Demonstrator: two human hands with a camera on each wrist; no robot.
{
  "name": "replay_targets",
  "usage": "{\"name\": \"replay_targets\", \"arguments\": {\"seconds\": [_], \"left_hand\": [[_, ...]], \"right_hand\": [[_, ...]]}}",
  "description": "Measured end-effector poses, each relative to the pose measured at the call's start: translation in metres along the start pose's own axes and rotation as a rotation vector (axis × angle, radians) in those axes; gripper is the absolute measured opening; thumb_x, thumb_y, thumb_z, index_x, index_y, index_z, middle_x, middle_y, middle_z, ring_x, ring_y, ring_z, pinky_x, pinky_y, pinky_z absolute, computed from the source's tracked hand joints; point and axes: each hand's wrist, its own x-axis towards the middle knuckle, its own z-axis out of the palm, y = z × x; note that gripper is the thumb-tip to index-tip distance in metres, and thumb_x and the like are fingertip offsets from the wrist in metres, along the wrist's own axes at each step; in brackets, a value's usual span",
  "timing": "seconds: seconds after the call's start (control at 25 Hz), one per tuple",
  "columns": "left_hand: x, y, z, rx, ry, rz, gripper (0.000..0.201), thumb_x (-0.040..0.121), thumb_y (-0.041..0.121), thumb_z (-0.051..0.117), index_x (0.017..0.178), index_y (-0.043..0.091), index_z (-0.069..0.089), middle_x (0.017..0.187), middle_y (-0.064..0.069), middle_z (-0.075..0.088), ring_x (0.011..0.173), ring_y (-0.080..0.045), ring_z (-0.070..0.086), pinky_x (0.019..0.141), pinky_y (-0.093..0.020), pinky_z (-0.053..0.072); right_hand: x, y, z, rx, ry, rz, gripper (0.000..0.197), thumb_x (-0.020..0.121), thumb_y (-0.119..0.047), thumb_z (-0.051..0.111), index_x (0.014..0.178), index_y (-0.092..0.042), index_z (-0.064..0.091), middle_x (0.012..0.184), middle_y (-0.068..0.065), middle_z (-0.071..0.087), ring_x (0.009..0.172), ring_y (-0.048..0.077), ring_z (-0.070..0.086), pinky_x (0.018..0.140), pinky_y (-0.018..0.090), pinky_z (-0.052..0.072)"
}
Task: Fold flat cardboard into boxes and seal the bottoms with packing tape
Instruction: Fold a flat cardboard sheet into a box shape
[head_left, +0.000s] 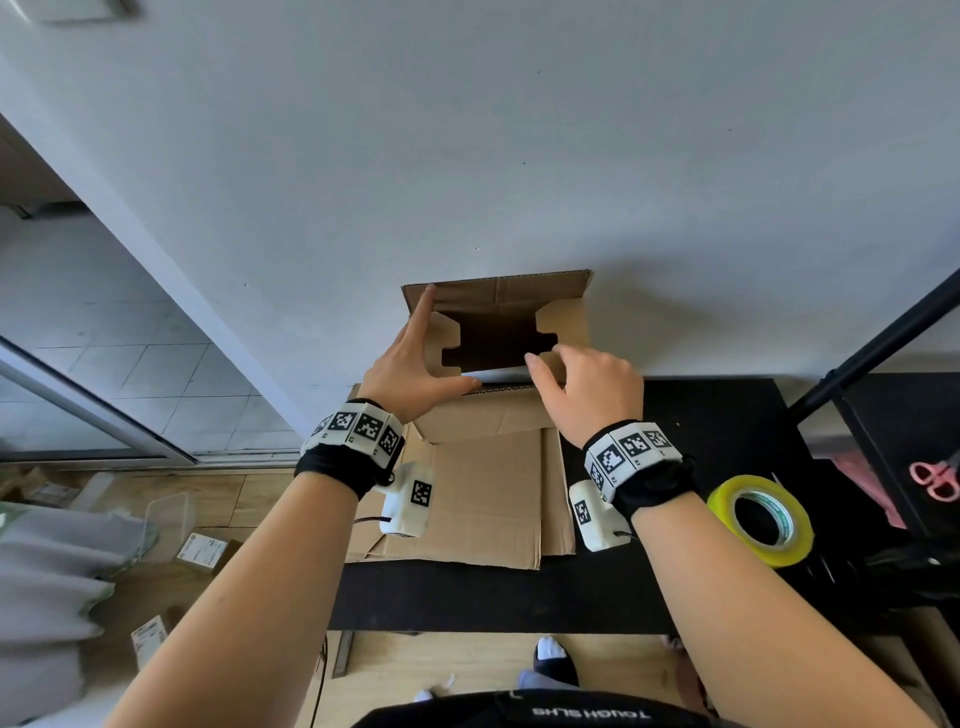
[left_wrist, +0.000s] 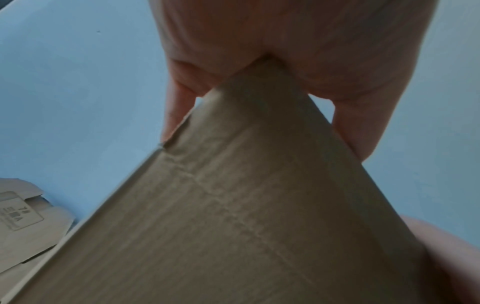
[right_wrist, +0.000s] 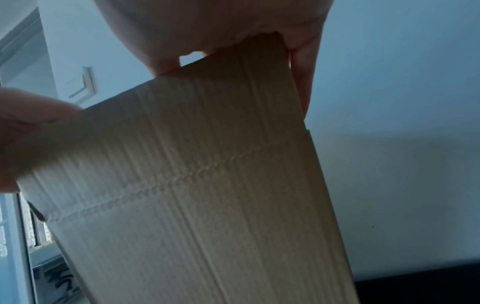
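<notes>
Head view first: I see my left hand (head_left: 415, 358) spread wide on the left end of the box (head_left: 498, 332), fingers straight along that side and thumb pressed on the near edge. The box stands open between my two hands, its long side running from one hand to the other. Two small flaps (head_left: 563, 325) are folded in, and the dark hole sits just past my thumbs. My right hand (head_left: 587, 389) curls over the near right edge and pinches it. I think the near big flap comes next, and both hands are right at it. The flat cardboard (head_left: 488, 493) lies under my wrists. The tape roll (head_left: 761, 519) waits out past my right wrist, so that hand is nearer.
</notes>
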Motion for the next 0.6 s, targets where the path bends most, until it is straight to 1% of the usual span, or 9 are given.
{"name": "replay_targets", "arguments": {"seconds": [0.08,0.12,0.2,0.28,0.36,0.4,0.48,0.52,0.6], "left_hand": [[-0.002,0.000,0.003,0.007,0.005,0.018,0.106,0.068,0.056,0.068,0.146,0.059,-0.004,0.159,0.013,0.025,0.144,-0.017,0.031,0.105,-0.032,0.034],[-0.003,-0.001,0.004,-0.002,0.008,0.027,0.103,0.070,0.058,0.067,0.146,0.059,-0.003,0.159,0.013,0.025,0.144,-0.016,0.030,0.107,-0.033,0.033],[-0.005,-0.003,0.004,-0.096,-0.009,0.044,0.104,0.071,0.061,0.073,0.148,0.057,0.002,0.158,0.014,0.026,0.144,-0.008,0.026,0.110,-0.030,0.029],[-0.007,-0.007,0.004,-0.205,-0.055,0.044,0.115,0.065,0.054,0.084,0.151,0.050,0.008,0.155,0.016,0.031,0.139,0.002,0.024,0.107,-0.023,0.024],[-0.008,-0.011,0.005,-0.216,-0.059,0.046,0.117,0.065,0.038,0.088,0.153,0.043,0.012,0.153,0.016,0.033,0.138,0.004,0.025,0.107,-0.021,0.022],[-0.008,-0.014,0.005,-0.219,-0.034,0.052,0.114,0.067,0.031,0.089,0.154,0.041,0.016,0.153,0.016,0.036,0.139,0.003,0.026,0.108,-0.021,0.023],[-0.008,-0.018,0.008,-0.261,0.040,0.062,0.099,0.071,0.029,0.086,0.151,0.036,0.029,0.148,0.015,0.044,0.138,0.002,0.033,0.110,-0.024,0.030],[-0.008,-0.018,0.009,-0.277,0.079,0.058,0.088,0.073,0.030,0.085,0.148,0.032,0.038,0.144,0.015,0.048,0.135,0.003,0.038,0.110,-0.023,0.034],[-0.008,-0.017,0.011,-0.263,0.161,0.029,0.064,0.081,0.030,0.079,0.139,0.026,0.052,0.134,0.014,0.057,0.124,0.003,0.048,0.104,-0.016,0.039]], "right_hand": [[0.000,0.000,0.000,-0.044,0.010,-0.023,0.060,0.092,-0.068,0.030,0.080,-0.021,0.066,0.066,-0.004,0.059,0.059,0.020,0.050,0.052,0.027,0.031],[-0.001,0.001,0.000,-0.058,0.011,-0.035,0.063,0.091,-0.071,0.027,0.076,-0.022,0.064,0.063,-0.006,0.055,0.058,0.019,0.049,0.051,0.027,0.031],[-0.001,0.002,-0.001,-0.074,-0.001,-0.044,0.068,0.087,-0.078,0.022,0.070,-0.024,0.059,0.060,-0.007,0.053,0.058,0.018,0.054,0.049,0.026,0.036],[0.000,0.004,-0.003,-0.079,-0.016,-0.027,0.074,0.081,-0.085,0.018,0.077,-0.026,0.063,0.064,-0.007,0.059,0.062,0.018,0.059,0.052,0.026,0.043],[0.000,0.005,-0.005,-0.079,-0.016,-0.027,0.079,0.075,-0.090,0.019,0.087,-0.027,0.066,0.066,-0.007,0.063,0.064,0.018,0.060,0.054,0.025,0.046],[0.000,0.005,-0.006,-0.065,-0.010,-0.023,0.080,0.073,-0.092,0.021,0.091,-0.028,0.067,0.068,-0.006,0.064,0.065,0.019,0.061,0.054,0.025,0.046],[0.001,0.005,-0.009,0.016,0.007,0.017,0.081,0.072,-0.091,0.030,0.101,-0.027,0.069,0.078,-0.005,0.070,0.073,0.021,0.065,0.060,0.027,0.047],[0.003,0.006,-0.009,0.069,0.020,0.050,0.079,0.072,-0.089,0.036,0.106,-0.026,0.070,0.084,-0.004,0.072,0.079,0.021,0.067,0.063,0.028,0.048],[0.009,0.009,-0.004,0.170,0.063,0.105,0.070,0.076,-0.082,0.047,0.107,-0.023,0.070,0.093,-0.005,0.072,0.087,0.020,0.066,0.067,0.028,0.046]]}}
